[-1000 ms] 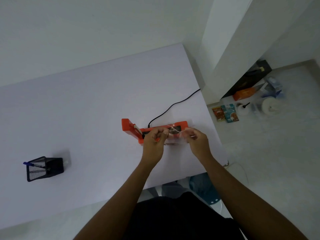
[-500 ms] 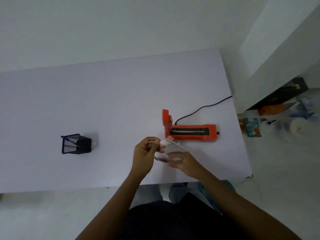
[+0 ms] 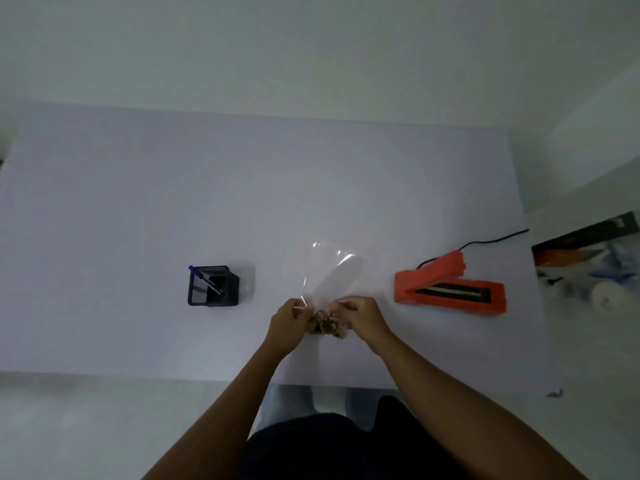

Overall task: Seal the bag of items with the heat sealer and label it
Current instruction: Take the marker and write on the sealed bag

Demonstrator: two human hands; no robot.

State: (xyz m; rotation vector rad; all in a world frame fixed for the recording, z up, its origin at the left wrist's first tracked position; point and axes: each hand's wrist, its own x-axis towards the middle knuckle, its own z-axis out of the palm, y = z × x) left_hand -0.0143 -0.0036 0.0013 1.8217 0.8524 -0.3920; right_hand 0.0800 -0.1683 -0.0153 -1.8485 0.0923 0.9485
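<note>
A clear plastic bag (image 3: 329,275) lies on the white table (image 3: 138,202) in front of me, its empty upper part stretching away from me. Small brown items (image 3: 327,323) are bunched in the bag's near end. My left hand (image 3: 289,323) pinches the bag on its left side and my right hand (image 3: 362,317) pinches it on its right side, both just above the items. The orange heat sealer (image 3: 450,289) sits to the right with its lid raised and its sealing strip showing.
A black mesh pen holder (image 3: 213,287) with a blue pen (image 3: 204,278) stands to the left. The sealer's black cord (image 3: 485,241) runs off the table's right edge. Boxes and clutter (image 3: 588,265) lie on the floor at right.
Both hands carried the bag from over the sealer to the table in front of me. The view swung left, so the sealer now lies to the right.
</note>
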